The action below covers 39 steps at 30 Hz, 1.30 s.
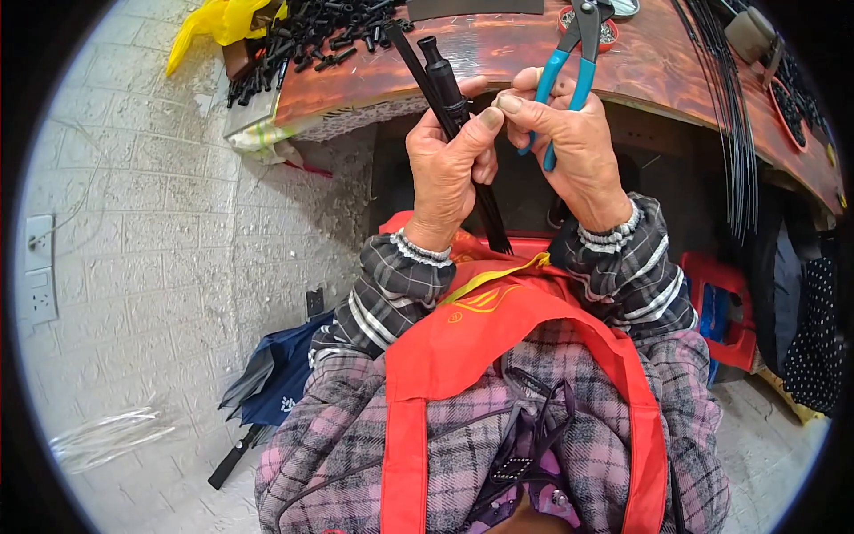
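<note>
My left hand (pixel 445 165) is closed around a bundle of long black rods (pixel 411 64) and a black plastic tube fitting (pixel 436 62) with a stepped, ribbed end. The bundle tilts, its top leaning over the table edge and its lower ends reaching toward my lap. In my right hand (pixel 574 147) is a pair of pliers (pixel 584 87) with teal handles, jaws pointing away from me. The right thumb and forefinger pinch together close to my left thumb; whatever is between them is too small to make out.
On the reddish wooden table (pixel 498 53) lie a pile of black plastic parts (pixel 311 31) and a round container of small metal pieces (pixel 608 36). Long thin black wires (pixel 734 151) hang over its right edge. A red stool (pixel 734 311) and a folded blue umbrella (pixel 276 374) are nearby.
</note>
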### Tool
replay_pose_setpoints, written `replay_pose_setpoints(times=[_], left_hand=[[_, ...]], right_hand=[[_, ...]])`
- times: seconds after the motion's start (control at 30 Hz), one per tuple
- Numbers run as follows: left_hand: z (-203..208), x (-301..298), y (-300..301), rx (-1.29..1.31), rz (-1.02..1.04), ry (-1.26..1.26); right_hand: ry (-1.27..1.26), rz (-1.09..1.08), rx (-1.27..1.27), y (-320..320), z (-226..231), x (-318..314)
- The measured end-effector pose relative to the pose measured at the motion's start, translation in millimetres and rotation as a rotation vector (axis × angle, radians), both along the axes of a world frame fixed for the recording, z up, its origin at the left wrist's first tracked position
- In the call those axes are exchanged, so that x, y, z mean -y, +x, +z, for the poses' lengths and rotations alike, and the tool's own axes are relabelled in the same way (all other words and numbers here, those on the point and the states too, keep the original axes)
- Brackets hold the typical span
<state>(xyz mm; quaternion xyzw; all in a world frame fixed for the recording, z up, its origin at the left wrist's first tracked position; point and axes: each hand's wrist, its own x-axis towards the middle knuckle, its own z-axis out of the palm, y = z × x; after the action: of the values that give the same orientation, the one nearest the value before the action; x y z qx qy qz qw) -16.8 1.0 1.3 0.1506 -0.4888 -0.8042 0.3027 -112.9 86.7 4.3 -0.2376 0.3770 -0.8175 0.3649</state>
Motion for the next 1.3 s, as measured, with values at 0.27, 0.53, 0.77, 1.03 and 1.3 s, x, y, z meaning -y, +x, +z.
replay_pose_setpoints(times=[0.27,0.53,0.77,1.03,1.3], left_hand=[[4.1,2.4,0.7,-0.022,-0.107,0.009],[3.3,3.0,1.8,-0.001,-0.087,0.000],[-4.4,5.3,1.5,-0.100,-0.120,-0.062],[1.1,2.1,-2.3,-0.030,-0.083,0.047],[2.7,0.7,-3.4,-0.023,-0.051,0.005]], right_hand=[[0.083,0.064,-0.273,-15.5,14.2,-8.3],[0.107,0.125,-0.330,-10.7,22.2,-4.9],[0.068,-0.259,-0.355,13.1,22.2,9.3],[0.057,-0.277,-0.293,21.2,18.0,17.3],[0.033,-0.243,-0.248,23.8,15.5,13.8]])
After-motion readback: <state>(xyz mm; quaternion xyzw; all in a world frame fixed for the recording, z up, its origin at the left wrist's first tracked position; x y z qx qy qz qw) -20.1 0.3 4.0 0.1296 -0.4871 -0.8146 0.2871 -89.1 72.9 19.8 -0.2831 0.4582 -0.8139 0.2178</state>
